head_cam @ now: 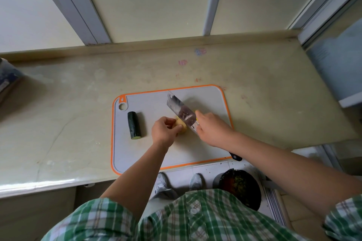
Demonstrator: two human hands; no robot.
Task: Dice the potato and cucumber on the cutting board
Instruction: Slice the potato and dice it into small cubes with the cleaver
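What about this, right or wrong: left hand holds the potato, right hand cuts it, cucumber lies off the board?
Wrong on one point: the head view shows the cucumber lying on the cutting board, left of the potato. The rest stands.

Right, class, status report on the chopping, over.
Left hand grips potato. Right hand holds knife, blade at potato. Cucumber undiced, left on board. Nothing obstructing.

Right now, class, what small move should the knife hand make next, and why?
Probably press the broad steel cleaver straight down through the pale yellow potato: the right hand holds the blade against it, and the left hand grips it steady.
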